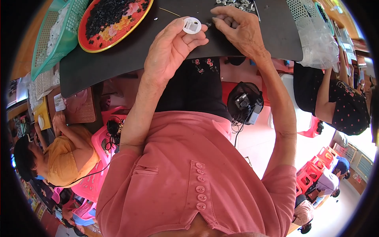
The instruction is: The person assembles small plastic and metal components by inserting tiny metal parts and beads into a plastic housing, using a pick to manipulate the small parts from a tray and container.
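Holding a white disc over the near part of the dark desk, the left hand has its thumb and fingertips pinching the rim, palm turned up. The disc's face is turned to the viewer and shows a raised moulded section and a small dark spot; at this size it cannot be settled whether that spot is a fitted part or an opening.

The right hand stands apart, to the right of the disc, with fingers curled and thumb near them. Whether anything is gripped between those fingertips cannot be told.

Stock on the desk: a red floral tray at far left carries a wide spread of small black parts; a heap of small shiny pieces lies at the far side, beyond the right hand. A thin stick lies between tray and disc. At left, a green basket contains white pieces.

Progress, as judged: one disc is in hand and appears unfinished. Both loose stocks look ample, so much handling is likely left. No completed count can be given, since finished and unfinished pieces cannot be distinguished here.
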`<state>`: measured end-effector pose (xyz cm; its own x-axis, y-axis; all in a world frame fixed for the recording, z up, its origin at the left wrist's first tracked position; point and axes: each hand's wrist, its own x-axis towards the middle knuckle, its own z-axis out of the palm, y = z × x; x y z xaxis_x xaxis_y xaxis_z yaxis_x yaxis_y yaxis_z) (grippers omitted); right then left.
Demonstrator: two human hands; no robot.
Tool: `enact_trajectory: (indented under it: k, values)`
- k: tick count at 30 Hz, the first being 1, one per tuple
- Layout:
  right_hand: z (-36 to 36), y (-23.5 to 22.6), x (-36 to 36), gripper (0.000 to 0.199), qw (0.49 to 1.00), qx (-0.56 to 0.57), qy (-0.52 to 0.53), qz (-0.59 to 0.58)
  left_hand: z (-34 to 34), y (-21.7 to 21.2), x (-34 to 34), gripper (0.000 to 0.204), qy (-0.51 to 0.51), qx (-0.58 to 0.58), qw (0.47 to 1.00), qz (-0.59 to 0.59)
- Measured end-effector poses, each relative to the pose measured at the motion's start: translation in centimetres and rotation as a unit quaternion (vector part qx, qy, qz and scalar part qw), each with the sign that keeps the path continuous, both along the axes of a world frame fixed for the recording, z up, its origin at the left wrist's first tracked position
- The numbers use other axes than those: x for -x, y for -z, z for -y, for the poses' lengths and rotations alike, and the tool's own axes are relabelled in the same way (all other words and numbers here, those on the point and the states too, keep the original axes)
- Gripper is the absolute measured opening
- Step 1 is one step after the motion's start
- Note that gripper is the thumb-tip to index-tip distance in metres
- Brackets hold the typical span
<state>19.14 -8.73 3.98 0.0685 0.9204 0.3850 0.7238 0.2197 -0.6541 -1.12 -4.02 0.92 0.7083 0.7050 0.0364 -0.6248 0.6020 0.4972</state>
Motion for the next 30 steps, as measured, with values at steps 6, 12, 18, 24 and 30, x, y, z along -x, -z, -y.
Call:
enact_trajectory:
  k: [6,12,18,24,30]
  values:
    - [-0.6,-0.4,-0.9,0.02,0.998,-0.029,-0.041,0.024,0.0,0.1,-0.1,0.028,-0.004,0.014,1.0,0.007]
    - [-0.4,-0.6,-1.7,0.02,0.994,-0.003,-0.104,0.02,-0.1,-0.1,0.0,0.028,-0.011,0.021,1.0,-0.002]
    - [0.3,-0.2,-1.1,0.018,0.994,-0.005,-0.106,0.03,0.0,-0.3,0.0,0.028,-0.016,0.027,0.999,-0.009]
    - [0.1,-0.2,-0.6,0.014,0.994,-0.011,-0.094,0.061,0.0,-0.2,0.0,0.028,-0.019,0.018,1.0,-0.011]
    - [0.3,0.2,-0.3,0.013,0.994,-0.025,-0.087,0.055,0.3,-0.4,-0.2,0.027,-0.032,0.002,0.999,-0.028]
